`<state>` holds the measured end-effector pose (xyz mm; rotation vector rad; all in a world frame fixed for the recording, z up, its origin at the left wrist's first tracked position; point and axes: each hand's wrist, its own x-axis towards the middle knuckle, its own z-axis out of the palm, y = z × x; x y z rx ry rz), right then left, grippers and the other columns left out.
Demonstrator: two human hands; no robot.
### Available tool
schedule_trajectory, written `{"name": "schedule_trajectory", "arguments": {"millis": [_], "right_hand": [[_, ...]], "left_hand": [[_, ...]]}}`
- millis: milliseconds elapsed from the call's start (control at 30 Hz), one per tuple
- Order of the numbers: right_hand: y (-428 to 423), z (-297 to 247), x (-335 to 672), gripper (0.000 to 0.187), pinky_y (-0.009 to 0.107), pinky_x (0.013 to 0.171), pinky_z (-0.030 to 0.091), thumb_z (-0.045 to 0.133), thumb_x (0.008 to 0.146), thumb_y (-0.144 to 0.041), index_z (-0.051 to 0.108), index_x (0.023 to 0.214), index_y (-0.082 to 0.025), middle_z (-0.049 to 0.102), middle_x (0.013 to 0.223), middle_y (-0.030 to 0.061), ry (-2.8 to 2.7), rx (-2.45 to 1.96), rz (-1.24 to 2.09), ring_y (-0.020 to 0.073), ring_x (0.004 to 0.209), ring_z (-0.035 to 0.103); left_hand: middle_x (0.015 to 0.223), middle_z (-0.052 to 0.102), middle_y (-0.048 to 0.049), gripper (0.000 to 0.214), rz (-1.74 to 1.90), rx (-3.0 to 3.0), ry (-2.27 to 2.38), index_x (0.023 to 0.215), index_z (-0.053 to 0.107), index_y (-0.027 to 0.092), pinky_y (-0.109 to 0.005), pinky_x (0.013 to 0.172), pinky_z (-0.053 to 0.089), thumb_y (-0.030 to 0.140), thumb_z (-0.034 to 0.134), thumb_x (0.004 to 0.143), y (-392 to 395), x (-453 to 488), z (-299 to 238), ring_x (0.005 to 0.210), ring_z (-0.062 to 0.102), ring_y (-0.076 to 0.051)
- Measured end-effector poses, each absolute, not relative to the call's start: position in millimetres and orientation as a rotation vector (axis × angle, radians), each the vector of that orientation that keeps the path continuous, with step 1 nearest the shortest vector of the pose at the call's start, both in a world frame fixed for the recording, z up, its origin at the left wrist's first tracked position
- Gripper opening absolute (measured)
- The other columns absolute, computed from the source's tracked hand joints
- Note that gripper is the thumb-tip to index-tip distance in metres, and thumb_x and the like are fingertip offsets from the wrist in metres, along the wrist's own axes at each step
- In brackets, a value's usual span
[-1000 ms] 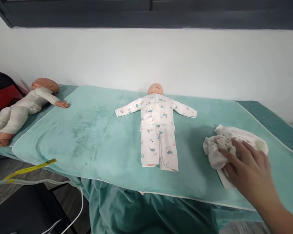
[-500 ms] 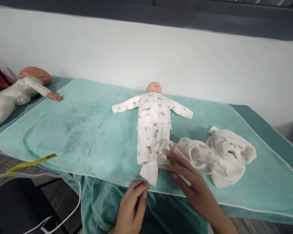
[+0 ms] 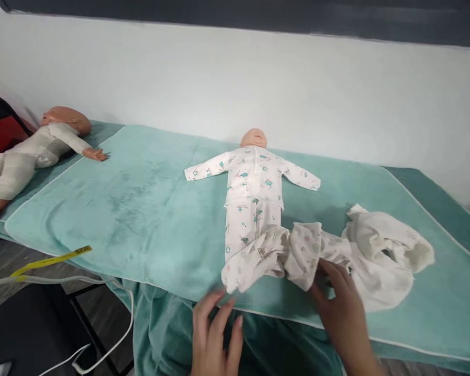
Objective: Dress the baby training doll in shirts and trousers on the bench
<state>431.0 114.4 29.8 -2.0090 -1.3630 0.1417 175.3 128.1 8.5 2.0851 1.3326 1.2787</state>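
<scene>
A baby doll (image 3: 254, 172) in a white printed top and trousers lies on its back, arms spread. Across its lower legs stretches a crumpled white printed baby garment (image 3: 303, 256), its exact cut hidden by folds. My right hand (image 3: 342, 308) pinches the garment's near edge between thumb and fingers, right of the doll's legs. My left hand (image 3: 217, 331) is open, fingers apart, just below the garment's left end; I cannot tell whether a fingertip touches it. Beyond my right hand, a bunched plain white cloth (image 3: 391, 256) meets the garment.
A light green towel (image 3: 152, 209) covers the table, with darker green fabric (image 3: 164, 324) hanging in front. Another doll (image 3: 35, 151), wrapped in white, lies far left. A black chair (image 3: 27, 324), white cable (image 3: 129, 313) and yellow tape (image 3: 50, 260) are at the lower left.
My right hand has moved right and taken the garment's edge, turning up a fold. The left end of the garment has shifted. My left hand has spread its fingers and drawn slightly down.
</scene>
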Motion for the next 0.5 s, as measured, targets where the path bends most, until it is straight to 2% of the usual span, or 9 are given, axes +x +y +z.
{"name": "schedule_trajectory", "arguments": {"millis": [100,133,200,267,300,333,400,467,500], "right_hand": [[129.0,38.5,405.5,0.038,0.037,0.079,0.051,0.059,0.087,-0.042,0.055,0.119,-0.023,0.063,0.104,0.008,-1.383,-1.897,0.321,0.0232,0.091,0.06],[133.8,43.5,400.5,0.037,0.036,0.078,0.05,0.06,0.086,-0.041,0.056,0.117,-0.023,0.064,0.1,0.0066,-1.406,-1.865,0.392,0.0222,0.088,0.06],[143.9,57.1,394.6,0.024,0.033,0.076,0.049,0.059,0.087,-0.037,0.061,0.106,-0.022,0.063,0.09,0.0045,-1.475,-1.78,0.527,0.02,0.082,0.058],[153.6,76.1,389.4,0.015,0.031,0.074,0.048,0.055,0.09,-0.035,0.063,0.092,-0.022,0.061,0.085,0.0038,-1.467,-1.636,0.674,0.0182,0.079,0.056],[157.9,87.2,385.4,0.015,0.03,0.074,0.048,0.054,0.091,-0.034,0.062,0.089,-0.022,0.061,0.086,0.0037,-1.406,-1.533,0.748,0.0178,0.08,0.056],[162.0,99.0,379.8,0.014,0.03,0.074,0.048,0.055,0.092,-0.035,0.061,0.09,-0.022,0.061,0.089,0.0036,-1.324,-1.411,0.812,0.0176,0.083,0.056],[169.1,122.6,364.7,0.012,0.03,0.076,0.05,0.058,0.091,-0.035,0.06,0.096,-0.024,0.063,0.101,0.0037,-1.225,-1.153,0.94,0.0178,0.09,0.059],[175.1,141.1,348.9,0.014,0.03,0.079,0.052,0.059,0.092,-0.034,0.063,0.102,-0.025,0.063,0.11,0.0041,-1.359,-0.984,1.066,0.0182,0.097,0.06],[177.2,146.7,343.5,0.017,0.03,0.082,0.052,0.058,0.093,-0.033,0.065,0.106,-0.026,0.063,0.113,0.0043,-1.461,-0.941,1.107,0.0185,0.101,0.06]], "left_hand": [[0.136,0.051,-0.0153,0.052,1.191,2.404,1.264,0.135,0.05,0.022,-0.052,0.105,0.046,0.015,0.063,0.085,164.5,195.2,34.7,0.131,0.046,-0.033],[0.138,0.051,-0.0156,0.048,1.133,2.435,1.243,0.133,0.052,0.02,-0.055,0.107,0.043,0.017,0.062,0.086,177.2,199.8,40.8,0.134,0.042,-0.034],[0.134,0.056,-0.0125,0.028,1.063,2.406,1.16,0.116,0.06,0.02,-0.058,0.109,0.039,0.017,0.057,0.089,199.8,205.6,50.0,0.135,0.042,-0.034],[0.126,0.063,-0.0094,0.013,1.112,2.197,1.067,0.101,0.062,0.021,-0.056,0.11,0.039,0.019,0.053,0.092,215.1,207.8,58.0,0.131,0.048,-0.03],[0.125,0.064,-0.0085,0.011,1.156,2.018,1.023,0.1,0.061,0.022,-0.053,0.109,0.041,0.022,0.052,0.093,219.3,208.4,62.6,0.129,0.051,-0.028],[0.127,0.063,-0.0084,0.014,1.189,1.808,0.977,0.105,0.059,0.022,-0.051,0.107,0.044,0.027,0.053,0.093,221.2,209.0,67.6,0.127,0.053,-0.027],[0.131,0.06,-0.0091,0.036,1.225,1.403,0.906,0.121,0.052,0.024,-0.045,0.101,0.049,0.039,0.059,0.089,219.7,210.3,77.9,0.122,0.058,-0.026],[0.128,0.062,-0.0087,0.059,1.248,1.155,0.9,0.128,0.05,0.023,-0.041,0.096,0.053,0.046,0.07,0.078,215.1,209.2,84.8,0.114,0.062,-0.027],[0.123,0.064,-0.0083,0.064,1.263,1.087,0.94,0.128,0.051,0.022,-0.039,0.094,0.054,0.045,0.074,0.073,213.6,206.2,85.5,0.11,0.064,-0.026]]}}
